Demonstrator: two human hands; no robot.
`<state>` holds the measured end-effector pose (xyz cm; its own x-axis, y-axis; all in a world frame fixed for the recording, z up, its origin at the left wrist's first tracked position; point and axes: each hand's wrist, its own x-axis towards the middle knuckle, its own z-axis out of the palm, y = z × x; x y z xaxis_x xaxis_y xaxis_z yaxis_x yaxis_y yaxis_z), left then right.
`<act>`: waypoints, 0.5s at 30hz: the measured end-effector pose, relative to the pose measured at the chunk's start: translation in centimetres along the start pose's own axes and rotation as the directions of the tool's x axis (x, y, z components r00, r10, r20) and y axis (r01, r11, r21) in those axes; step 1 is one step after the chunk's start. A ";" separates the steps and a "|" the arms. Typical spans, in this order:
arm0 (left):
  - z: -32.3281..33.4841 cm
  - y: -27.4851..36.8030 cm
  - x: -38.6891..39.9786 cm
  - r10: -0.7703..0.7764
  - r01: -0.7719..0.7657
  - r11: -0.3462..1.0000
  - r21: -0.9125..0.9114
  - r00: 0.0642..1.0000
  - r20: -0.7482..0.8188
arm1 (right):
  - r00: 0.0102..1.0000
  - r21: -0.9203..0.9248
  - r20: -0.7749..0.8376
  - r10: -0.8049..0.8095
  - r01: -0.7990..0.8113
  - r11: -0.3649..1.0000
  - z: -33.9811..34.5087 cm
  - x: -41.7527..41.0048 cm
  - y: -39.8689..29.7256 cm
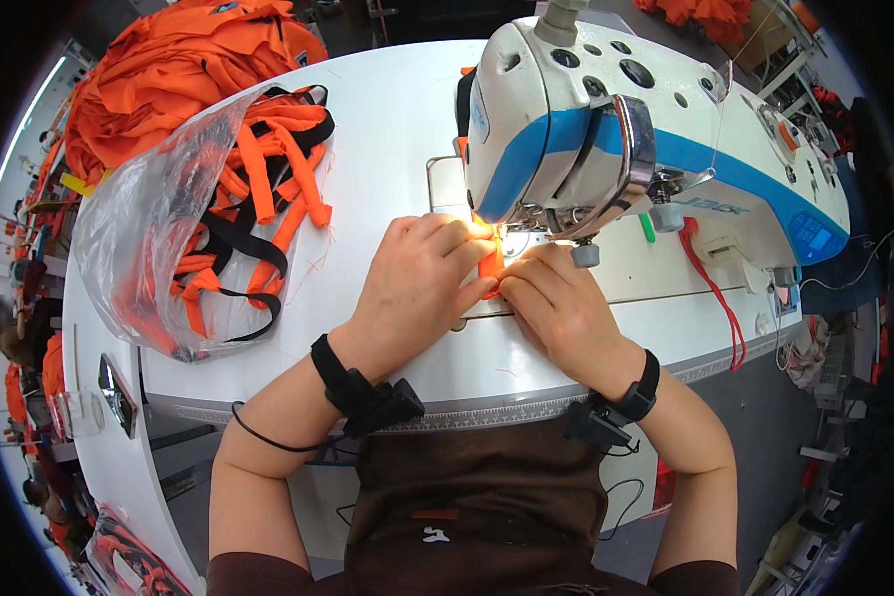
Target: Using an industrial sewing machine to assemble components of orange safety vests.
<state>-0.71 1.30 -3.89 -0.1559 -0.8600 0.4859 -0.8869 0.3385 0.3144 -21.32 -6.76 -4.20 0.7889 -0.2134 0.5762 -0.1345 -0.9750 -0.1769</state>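
Under the lit needle area of a white and blue Jack sewing machine (566, 134) lies a narrow orange fabric strip (491, 262). My left hand (425, 272) pinches its left side between thumb and fingers. At its near end, my right hand (562, 302) grips the strip with thumb and fingertips, close to the metal needle plate (518, 244). The machine head and my fingers hide most of the presser foot and the stitching point. Behind the head, a bit of black and orange material (463, 104) shows.
To the left, a clear plastic bag (141, 246) spills orange and black straps (268, 194). Behind it rises a heap of orange fabric (186, 82). A red cord (704, 283) hangs over the table's front edge at right. A phone (118, 395) and a glass (78, 413) stand far left.
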 end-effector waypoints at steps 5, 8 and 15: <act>-0.2 -0.4 0.1 -0.054 0.056 0.998 -0.016 0.994 0.096 | 1.000 -0.010 0.010 -0.016 0.016 1.000 0.4 0.2 0.6; -0.1 -0.5 0.2 -0.053 0.055 0.998 -0.015 0.995 0.082 | 1.000 -0.008 0.015 -0.011 0.011 1.000 0.5 0.1 0.9; 0.0 -0.9 0.4 -0.060 0.061 0.998 -0.012 0.995 0.075 | 0.997 0.063 0.038 0.061 -0.063 0.996 0.7 0.0 1.3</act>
<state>0.02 0.63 -3.99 -0.1348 -0.9051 0.4032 -0.8896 0.2898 0.3530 -21.04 -8.01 -5.00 0.8014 -0.2698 0.5338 -0.1459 -0.9537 -0.2630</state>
